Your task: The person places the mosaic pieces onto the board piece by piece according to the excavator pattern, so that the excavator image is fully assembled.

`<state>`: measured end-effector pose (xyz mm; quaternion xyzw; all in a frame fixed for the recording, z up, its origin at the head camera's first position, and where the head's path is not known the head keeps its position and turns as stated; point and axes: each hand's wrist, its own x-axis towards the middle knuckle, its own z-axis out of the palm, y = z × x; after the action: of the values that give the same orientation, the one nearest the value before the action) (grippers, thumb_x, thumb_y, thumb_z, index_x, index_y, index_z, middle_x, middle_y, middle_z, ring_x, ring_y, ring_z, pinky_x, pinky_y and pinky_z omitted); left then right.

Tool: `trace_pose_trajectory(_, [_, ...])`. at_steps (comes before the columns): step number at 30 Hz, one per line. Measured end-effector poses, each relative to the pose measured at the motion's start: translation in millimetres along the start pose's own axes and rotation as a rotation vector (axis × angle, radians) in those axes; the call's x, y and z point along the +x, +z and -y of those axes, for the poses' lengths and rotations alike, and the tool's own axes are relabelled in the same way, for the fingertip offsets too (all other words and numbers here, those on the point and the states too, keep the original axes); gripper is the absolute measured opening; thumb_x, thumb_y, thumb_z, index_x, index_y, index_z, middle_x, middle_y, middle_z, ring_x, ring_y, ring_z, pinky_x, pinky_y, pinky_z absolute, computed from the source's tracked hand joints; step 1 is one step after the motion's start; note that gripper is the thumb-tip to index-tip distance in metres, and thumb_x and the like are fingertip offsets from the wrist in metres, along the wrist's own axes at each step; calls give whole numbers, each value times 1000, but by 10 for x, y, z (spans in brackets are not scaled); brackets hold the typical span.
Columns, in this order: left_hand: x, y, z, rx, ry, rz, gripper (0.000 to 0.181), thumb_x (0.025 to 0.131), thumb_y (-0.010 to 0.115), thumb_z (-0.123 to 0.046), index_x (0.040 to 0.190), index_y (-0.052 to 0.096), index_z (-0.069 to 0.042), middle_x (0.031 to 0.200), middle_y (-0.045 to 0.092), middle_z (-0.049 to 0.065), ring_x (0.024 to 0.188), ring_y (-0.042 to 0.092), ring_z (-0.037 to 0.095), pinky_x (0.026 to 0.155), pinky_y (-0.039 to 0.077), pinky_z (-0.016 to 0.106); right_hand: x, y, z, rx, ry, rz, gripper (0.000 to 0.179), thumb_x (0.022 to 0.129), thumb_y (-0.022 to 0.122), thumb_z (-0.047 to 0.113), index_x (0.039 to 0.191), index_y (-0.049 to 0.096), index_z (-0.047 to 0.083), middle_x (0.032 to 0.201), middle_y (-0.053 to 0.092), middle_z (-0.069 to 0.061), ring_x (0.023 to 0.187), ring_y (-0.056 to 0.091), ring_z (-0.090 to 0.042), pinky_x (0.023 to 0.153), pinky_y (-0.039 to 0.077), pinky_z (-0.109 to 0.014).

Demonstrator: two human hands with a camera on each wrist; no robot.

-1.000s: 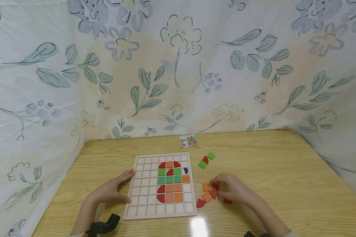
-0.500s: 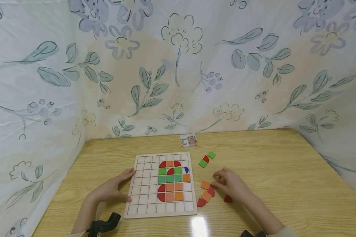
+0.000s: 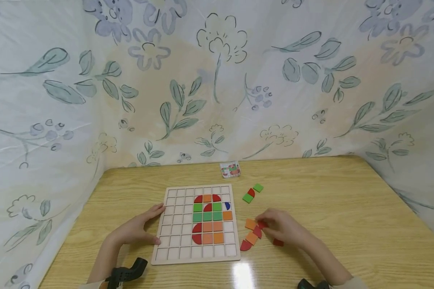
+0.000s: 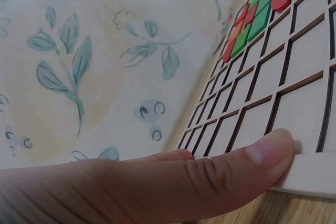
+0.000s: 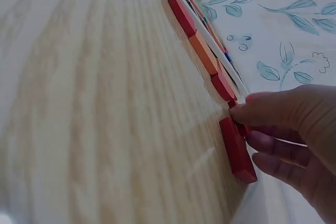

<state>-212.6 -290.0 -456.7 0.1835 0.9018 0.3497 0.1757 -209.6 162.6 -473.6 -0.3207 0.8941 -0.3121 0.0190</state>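
My left hand (image 3: pixel 135 228) rests at the left edge of a wooden grid board (image 3: pixel 173 253), fingers extended. Its thumb (image 4: pixel 270 153) lies on the board's rim in the left wrist view. Right of the board, my right hand (image 3: pixel 283 228) pinches a red quarter-circle tile (image 3: pixel 262 224) low over the table, partly hidden by the thumb and fingers. Beside it lie an orange tile (image 3: pixel 250 224), a red tile (image 3: pixel 257 231), a second orange tile (image 3: pixel 252 239) and another red tile (image 3: pixel 245 245). One more red tile (image 5: pixel 239 150) sits just under the hand.
Red, orange, green (image 3: pixel 207 216) and blue (image 3: pixel 227 206) tiles fill part of the board's right half. Two green tiles (image 3: pixel 248 198) and a red one (image 3: pixel 251 192) lie beyond the right hand. A small pattern card (image 3: pixel 230 170) is at the table's back edge, before a floral cloth (image 3: pixel 217 80).
My right hand lifted slightly away from the tiles, then came back down with a red tile at its fingertips. The orange and red tiles beside it shifted a little. The left hand stayed put.
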Motion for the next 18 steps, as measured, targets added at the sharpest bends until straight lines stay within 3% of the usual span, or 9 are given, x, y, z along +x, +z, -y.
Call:
trace_pose_trajectory(5, [8,-2,8,-1,11,3,99,65,81,-35,145,29,-8,152,14,20,136,11,46,103,18,63,4,10,7,-29,40,-34,28,78,72,8,105,67,8,97,63,4,84,57,-10,75,51,-25])
trace_pose_trajectory(11, [8,-26,-4,-18,-8,13,99,65,81,-35,145,28,-9,152,14,19,137,10,45,104,16,63,12,17,29,-46,20,-61,30,76,71,2,105,67,7,100,67,0,88,61,-13,78,53,-30])
trace_pose_trajectory(18, [0,-39,-6,-21,-9,20,100,65,81,-36,145,28,-7,152,14,20,137,11,45,104,17,63,26,15,60,-56,88,-71,29,77,71,3,106,68,7,100,68,-2,89,62,-17,77,53,-31])
